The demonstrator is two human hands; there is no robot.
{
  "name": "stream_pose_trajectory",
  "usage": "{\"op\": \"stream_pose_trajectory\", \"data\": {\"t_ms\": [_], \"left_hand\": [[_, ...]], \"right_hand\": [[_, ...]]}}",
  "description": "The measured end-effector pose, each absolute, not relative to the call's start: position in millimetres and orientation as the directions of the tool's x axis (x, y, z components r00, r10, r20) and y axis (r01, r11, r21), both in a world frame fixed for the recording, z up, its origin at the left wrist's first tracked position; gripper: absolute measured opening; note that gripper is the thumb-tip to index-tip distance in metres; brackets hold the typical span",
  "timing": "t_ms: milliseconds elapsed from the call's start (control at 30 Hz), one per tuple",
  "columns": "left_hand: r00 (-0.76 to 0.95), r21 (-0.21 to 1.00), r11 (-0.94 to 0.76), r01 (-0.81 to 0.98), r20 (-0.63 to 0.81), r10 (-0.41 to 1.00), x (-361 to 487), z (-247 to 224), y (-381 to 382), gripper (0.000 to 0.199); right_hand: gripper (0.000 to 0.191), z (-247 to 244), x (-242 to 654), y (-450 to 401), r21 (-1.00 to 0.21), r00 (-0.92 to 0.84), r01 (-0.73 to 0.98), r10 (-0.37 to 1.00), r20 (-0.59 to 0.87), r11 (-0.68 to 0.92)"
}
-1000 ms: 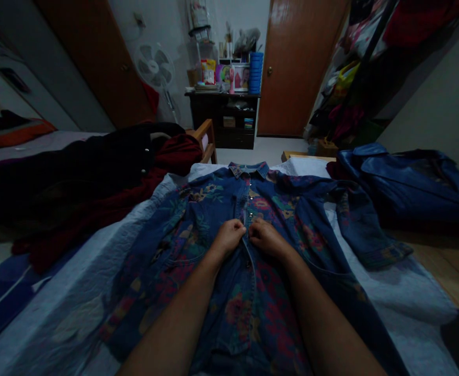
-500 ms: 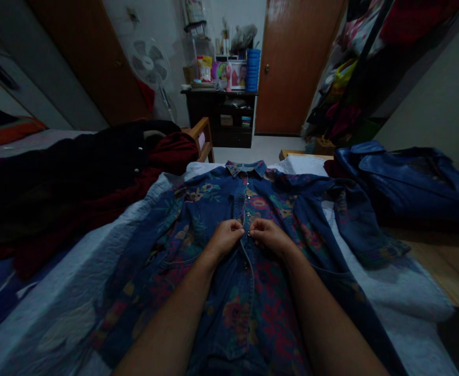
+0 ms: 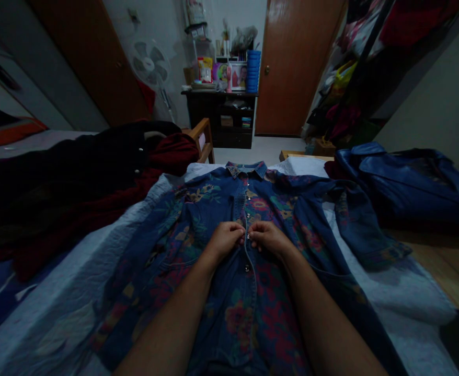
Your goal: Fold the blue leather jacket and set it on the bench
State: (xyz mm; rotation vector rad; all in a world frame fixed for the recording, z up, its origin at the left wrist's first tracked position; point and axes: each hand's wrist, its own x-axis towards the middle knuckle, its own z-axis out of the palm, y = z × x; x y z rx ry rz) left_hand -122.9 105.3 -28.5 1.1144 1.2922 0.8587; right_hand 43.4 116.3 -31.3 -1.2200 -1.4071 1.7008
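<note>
A blue denim shirt [image 3: 202, 219] with a floral pattern lies spread out, front up, its collar [image 3: 246, 169] at the far end. Down its middle runs a placket with metal buttons, one of which, a button [image 3: 247, 268], shows below my hands. My left hand [image 3: 227, 238] is closed, its fingertips pinching the placket edge. Just across from it, my right hand [image 3: 267, 237] has thumb and fingers closed at a metal button [image 3: 248, 236] on the other side of the opening. The fingertips of both hands almost meet.
A white quilted cloth [image 3: 107, 250] lies under the shirt. Dark and maroon clothes [image 3: 143, 172] are heaped at the left. A folded blue jacket [image 3: 413, 177] rests at the right on a wooden surface [image 3: 445, 261]. Farther back are a chair [image 3: 204, 137], a fan [image 3: 150, 63] and a black cabinet [image 3: 217, 117].
My left hand has shifted slightly right, bringing the placket edge closer to the button. The button by my right fingers shows more plainly.
</note>
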Motion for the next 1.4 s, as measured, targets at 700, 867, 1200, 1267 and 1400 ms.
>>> {"op": "stream_pose_trajectory", "data": {"t_ms": [700, 867, 1200, 1267, 1400], "left_hand": [[0.159, 0.978, 0.015, 0.209, -0.049, 0.986, -114.4, -36.4, 103.3, 0.017], [0.186, 0.973, -0.024, 0.230, -0.020, 0.982, -115.2, -38.6, 103.4, 0.019], [0.219, 0.971, 0.075, 0.227, -0.126, 0.968, -120.7, -40.3, 104.9, 0.018], [0.201, 0.951, 0.082, 0.297, -0.146, 0.969, -122.9, -40.8, 105.2, 0.016], [0.191, 0.917, 0.055, 0.396, -0.141, 0.971, -125.4, -39.1, 105.5, 0.016]], "right_hand": [[0.015, -39.8, 32.6, 114.9, -0.912, -0.202, 0.409, 0.976, -0.080, 0.010], [0.011, -44.3, 32.1, 116.6, -0.913, -0.193, 0.405, 0.980, -0.038, 0.044], [0.010, -51.6, 32.3, 120.0, -0.949, -0.184, 0.311, 0.983, -0.011, 0.048], [0.010, -51.9, 32.5, 119.7, -0.957, -0.193, 0.288, 0.981, -0.011, 0.045], [0.011, -53.4, 32.9, 119.9, -0.970, -0.227, 0.237, 0.974, -0.007, 0.049]]}}
